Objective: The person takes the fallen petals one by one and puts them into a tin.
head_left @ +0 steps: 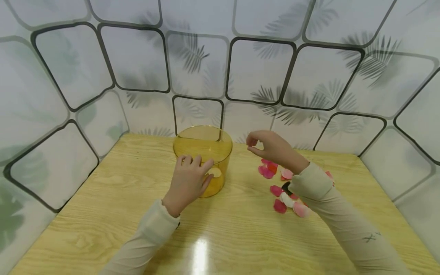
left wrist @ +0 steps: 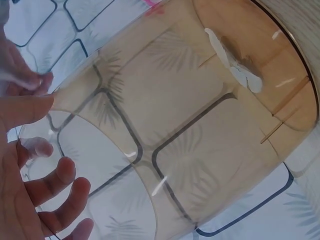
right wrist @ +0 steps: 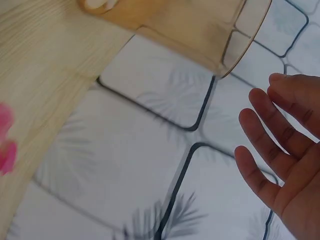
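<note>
A clear amber tub [head_left: 223, 168] stands upright on the table. Inside, at the bottom, lies a white petal [left wrist: 243, 75]. My left hand [head_left: 190, 181] holds the tub's near rim, its fingers hooked over the edge and its thumb at the outside wall. To the right of the tub, my right hand [head_left: 273, 147] hovers in the air with nothing in it. Its fingers [right wrist: 265, 145] are loosely bent. Below the right wrist, loose flower petals in red, pink and white lie on the table, among them a dark red petal [head_left: 280, 206] and a pale pink petal [head_left: 301, 209].
The light wooden table [head_left: 103, 214] carries everything. Close behind it rises a patterned wall covering [head_left: 261, 72] that also closes in both sides. A small black object [head_left: 286, 188] lies among the petals, partly hidden by the right sleeve [head_left: 314, 183].
</note>
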`<state>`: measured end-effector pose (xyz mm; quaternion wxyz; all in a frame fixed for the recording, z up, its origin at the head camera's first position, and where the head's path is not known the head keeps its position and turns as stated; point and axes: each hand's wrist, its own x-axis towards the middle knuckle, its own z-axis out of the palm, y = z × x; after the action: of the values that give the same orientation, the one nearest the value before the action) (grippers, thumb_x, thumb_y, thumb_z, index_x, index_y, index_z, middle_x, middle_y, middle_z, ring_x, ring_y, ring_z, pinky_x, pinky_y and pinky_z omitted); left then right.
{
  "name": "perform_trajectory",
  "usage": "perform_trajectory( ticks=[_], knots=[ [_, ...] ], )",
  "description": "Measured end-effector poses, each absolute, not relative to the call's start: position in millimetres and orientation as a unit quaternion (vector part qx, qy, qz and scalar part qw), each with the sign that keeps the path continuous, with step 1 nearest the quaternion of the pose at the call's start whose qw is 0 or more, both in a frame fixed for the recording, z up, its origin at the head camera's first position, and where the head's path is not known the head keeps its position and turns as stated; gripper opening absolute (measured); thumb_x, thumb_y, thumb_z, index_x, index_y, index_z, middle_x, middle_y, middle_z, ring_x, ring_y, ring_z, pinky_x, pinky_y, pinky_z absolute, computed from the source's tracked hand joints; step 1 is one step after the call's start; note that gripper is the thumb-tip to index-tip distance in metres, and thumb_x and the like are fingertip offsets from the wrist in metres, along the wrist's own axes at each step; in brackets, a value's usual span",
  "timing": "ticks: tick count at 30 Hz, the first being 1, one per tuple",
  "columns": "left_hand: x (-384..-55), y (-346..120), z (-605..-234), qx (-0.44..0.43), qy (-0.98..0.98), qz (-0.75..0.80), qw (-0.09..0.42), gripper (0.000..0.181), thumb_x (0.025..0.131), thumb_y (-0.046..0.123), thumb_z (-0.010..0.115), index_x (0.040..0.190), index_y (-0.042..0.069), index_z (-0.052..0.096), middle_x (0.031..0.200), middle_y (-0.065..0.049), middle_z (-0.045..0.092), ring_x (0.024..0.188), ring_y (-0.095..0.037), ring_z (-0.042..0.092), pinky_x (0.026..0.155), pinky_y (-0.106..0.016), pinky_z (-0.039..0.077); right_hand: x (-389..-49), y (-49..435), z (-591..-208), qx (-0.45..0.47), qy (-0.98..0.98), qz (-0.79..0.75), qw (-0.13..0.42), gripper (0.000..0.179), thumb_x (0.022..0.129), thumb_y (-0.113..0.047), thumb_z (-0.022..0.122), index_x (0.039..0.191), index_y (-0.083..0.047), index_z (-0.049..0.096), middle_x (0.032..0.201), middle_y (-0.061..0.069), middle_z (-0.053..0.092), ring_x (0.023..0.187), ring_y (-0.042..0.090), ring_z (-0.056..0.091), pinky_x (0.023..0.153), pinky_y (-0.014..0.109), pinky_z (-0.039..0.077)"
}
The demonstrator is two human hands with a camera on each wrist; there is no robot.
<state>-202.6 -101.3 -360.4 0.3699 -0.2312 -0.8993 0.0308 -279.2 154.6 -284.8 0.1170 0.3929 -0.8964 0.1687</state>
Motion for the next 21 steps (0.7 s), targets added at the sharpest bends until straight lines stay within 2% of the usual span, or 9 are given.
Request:
perform_trajectory(
  ticks=[4, 9, 13, 21],
  knots=[
    [-203, -102, -360, -0.236, -0.898, 0.022, 0.370, 0.032, 0.080, 0.037, 0.072, 0.099, 0.018, 0.055, 0.081, -0.005, 0.060, 0.076, -0.028, 0.060, 0.081, -0.045, 0.049, -274, 187, -295, 0.369, -0.910, 0.161, 0.092, 0.008, 0.083, -0.010, 0.070, 0.086, -0.007, 0.062, 0.081, 0.002, 0.064, 0.079, 0.017, 0.059, 0.076, 0.035, 0.051],
    [-205, -102, -360, -0.239, -0.898, 0.023, 0.370, 0.031, 0.080, 0.037, 0.072, 0.099, 0.018, 0.055, 0.080, -0.004, 0.059, 0.076, -0.027, 0.059, 0.080, -0.044, 0.048, -272, 227, -316, 0.339, -0.929, 0.144, 0.032, 0.007, 0.082, -0.009, 0.070, 0.086, -0.008, 0.064, 0.080, -0.001, 0.063, 0.078, 0.017, 0.058, 0.074, 0.036, 0.051],
    [-205, -101, -359, -0.239, -0.900, 0.023, 0.363, 0.031, 0.081, 0.037, 0.071, 0.098, 0.018, 0.054, 0.080, -0.004, 0.059, 0.076, -0.027, 0.059, 0.081, -0.044, 0.048, -271, 255, -337, 0.322, -0.938, 0.125, -0.016, 0.006, 0.082, -0.009, 0.069, 0.085, -0.011, 0.063, 0.080, -0.005, 0.062, 0.076, 0.013, 0.056, 0.073, 0.035, 0.051],
    [-204, -101, -360, -0.239, -0.899, 0.019, 0.366, 0.032, 0.080, 0.037, 0.072, 0.098, 0.017, 0.054, 0.080, -0.005, 0.059, 0.076, -0.027, 0.059, 0.081, -0.045, 0.048, -272, 283, -377, 0.295, -0.944, 0.125, -0.082, 0.011, 0.084, -0.013, 0.068, 0.093, -0.008, 0.066, 0.086, -0.001, 0.065, 0.077, 0.013, 0.058, 0.071, 0.033, 0.052]
  ],
)
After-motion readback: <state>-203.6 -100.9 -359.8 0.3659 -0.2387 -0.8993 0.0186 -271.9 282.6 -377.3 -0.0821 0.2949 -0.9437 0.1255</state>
